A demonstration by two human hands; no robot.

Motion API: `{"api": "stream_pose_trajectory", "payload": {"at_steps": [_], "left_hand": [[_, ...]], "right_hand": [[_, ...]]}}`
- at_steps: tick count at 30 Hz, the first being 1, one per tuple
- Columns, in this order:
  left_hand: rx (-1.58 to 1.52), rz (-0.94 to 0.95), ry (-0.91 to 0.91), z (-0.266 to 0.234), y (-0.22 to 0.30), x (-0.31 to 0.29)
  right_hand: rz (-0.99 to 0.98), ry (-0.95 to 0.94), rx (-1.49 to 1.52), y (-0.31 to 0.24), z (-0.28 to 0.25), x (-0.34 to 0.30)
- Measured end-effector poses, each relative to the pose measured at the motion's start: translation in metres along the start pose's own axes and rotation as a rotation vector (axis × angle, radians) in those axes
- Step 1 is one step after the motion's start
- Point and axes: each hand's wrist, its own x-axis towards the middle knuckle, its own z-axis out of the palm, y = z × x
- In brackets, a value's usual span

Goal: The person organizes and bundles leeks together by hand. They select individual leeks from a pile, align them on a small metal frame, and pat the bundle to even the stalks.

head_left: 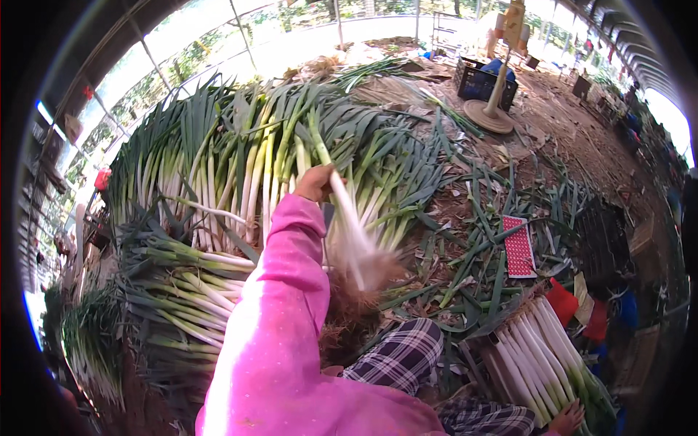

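My left hand, at the end of a pink sleeve, is closed round a leek near the middle of the view. The leek's white shank points down and toward me, its root end smeared by motion. Beyond it, a broad row of leeks lies with green leaves pointing away. A second pile of leeks lies to the left of my forearm. At the lower right, my right hand rests with fingers laid on a stack of trimmed leeks, whose white ends point away from me.
Cut leaves litter the ground on the right, round a red patterned sheet. A black crate and a stand with a round base are at the back. My plaid-covered knee is close below the roots.
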Motion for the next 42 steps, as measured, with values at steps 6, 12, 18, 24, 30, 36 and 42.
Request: {"api": "stream_pose_trajectory", "payload": {"at_steps": [6, 12, 18, 24, 30, 36, 42], "left_hand": [[0.053, 0.155, -0.412, 0.228, -0.032, -0.114], [0.338, 0.268, -0.912, 0.404, -0.072, -0.295], [0.685, 0.827, -1.242, 0.48, -0.161, -0.416], [1.002, 1.436, -1.485, 0.49, -0.315, -0.407], [1.094, 1.322, -1.288, 0.469, -0.402, -0.42], [1.001, 1.291, -1.342, 0.487, -0.415, -0.471], [0.98, 1.171, -1.301, 0.467, -0.416, -0.423]], "right_hand": [[0.089, -0.032, 0.154, -0.008, -0.029, -0.005], [0.075, 0.174, 0.272, -0.012, -0.03, -0.01], [0.107, 0.204, 0.315, -0.004, -0.043, -0.018], [0.088, 0.231, 0.417, -0.017, -0.044, -0.018], [0.052, 0.245, 0.418, -0.016, -0.046, -0.021], [0.091, 0.261, 0.401, -0.01, -0.045, -0.02], [-0.003, 0.283, 0.41, 0.009, -0.048, -0.019]]}}
